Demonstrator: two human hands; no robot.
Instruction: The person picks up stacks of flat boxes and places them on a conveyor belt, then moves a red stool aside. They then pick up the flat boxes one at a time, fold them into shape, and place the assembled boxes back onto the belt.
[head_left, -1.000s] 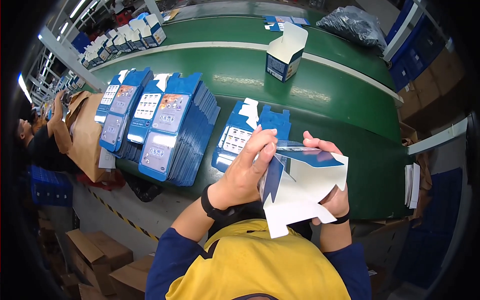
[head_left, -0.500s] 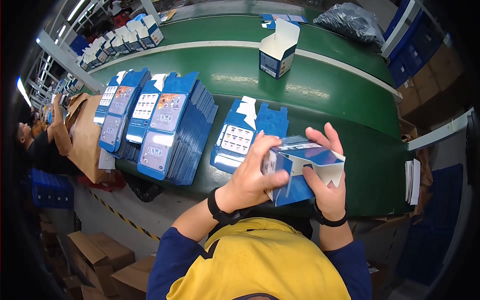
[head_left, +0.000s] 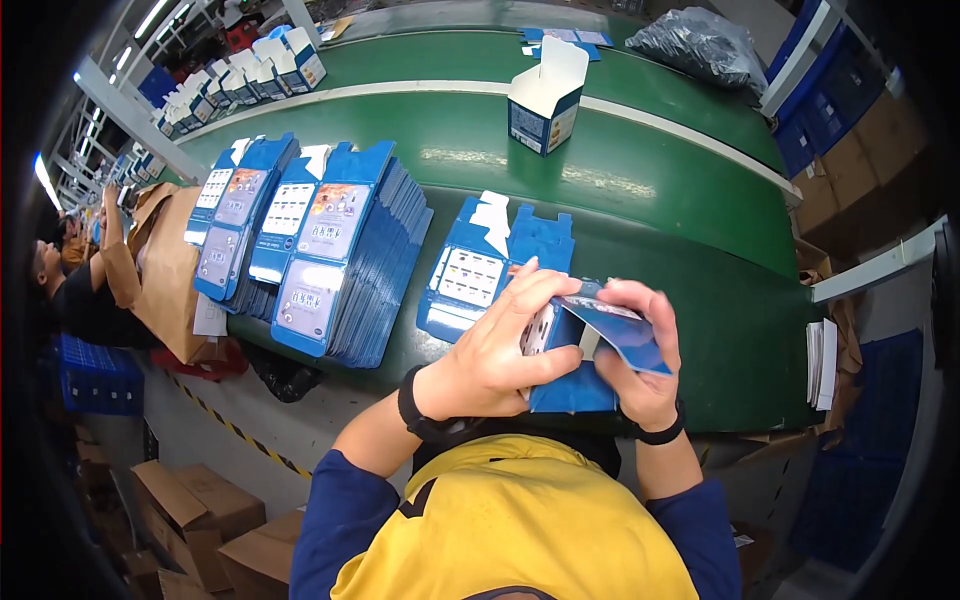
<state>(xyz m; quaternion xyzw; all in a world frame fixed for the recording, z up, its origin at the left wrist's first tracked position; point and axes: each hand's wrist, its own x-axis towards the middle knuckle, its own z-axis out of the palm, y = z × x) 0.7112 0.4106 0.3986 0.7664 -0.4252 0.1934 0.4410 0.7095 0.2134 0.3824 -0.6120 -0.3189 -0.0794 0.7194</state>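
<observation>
Blue box (head_left: 575,392), partly folded, held up between 2 hands over the near edge of the green table (head_left: 740,330). From my end I'd judge it very light: thin card, springy in the panels, stiff along the creases. The shine suggests a slick face; the loose flap (head_left: 632,337) would probably bend or crease easily. I'd hold by the folded corners and spread my fingers, keeping pressure off the panel middles.

Grip: left hand (head_left: 490,352) wraps the box's left end, fingers over the top, thumb across the near side. Right hand (head_left: 650,385) is at the right end, fingers bent over the flap's upper edge, thumb seemingly beneath it; I can't tell how hard either presses.

Just beyond the box, to its left: a low pile of flat blue sheets (head_left: 465,277). Farther left of it, 2 taller stacks (head_left: 330,270). Well beyond the box, 1 standing box (head_left: 545,112), upright, white lid raised. Beyond and right of the box, a grey plastic bag (head_left: 700,45).
</observation>
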